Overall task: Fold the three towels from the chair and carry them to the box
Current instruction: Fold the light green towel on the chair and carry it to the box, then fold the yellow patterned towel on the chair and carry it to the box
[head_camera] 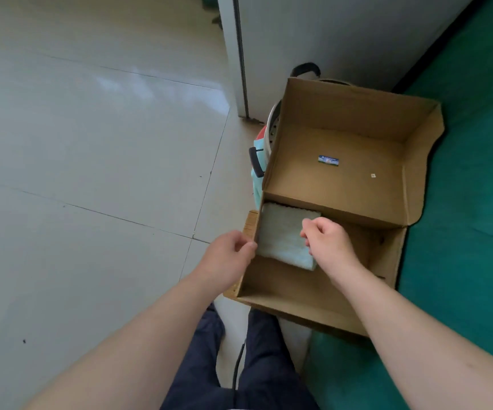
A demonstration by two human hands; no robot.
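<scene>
Nearest are the person's legs, standing close against the box (313, 306), which sits partly on a green mat (461, 232). The left hand (227, 255) hovers at the box's left wall with fingers loosely curled, holding nothing that I can see. The right hand (328, 241) hangs over the box in a loose fist, and whether it pinches the towel's edge I cannot tell. The folded towel (283, 235) lies flat inside, tucked into the far left corner.

The risk looks small but real: if a finger catches the cloth as the right hand lifts away, the fold could drag open. A knock from the left hand might shove the light box sideways. Beyond, the open lid (342, 137) leans back toward the wall (342, 31); a bump could drop it forward over the towel.
</scene>
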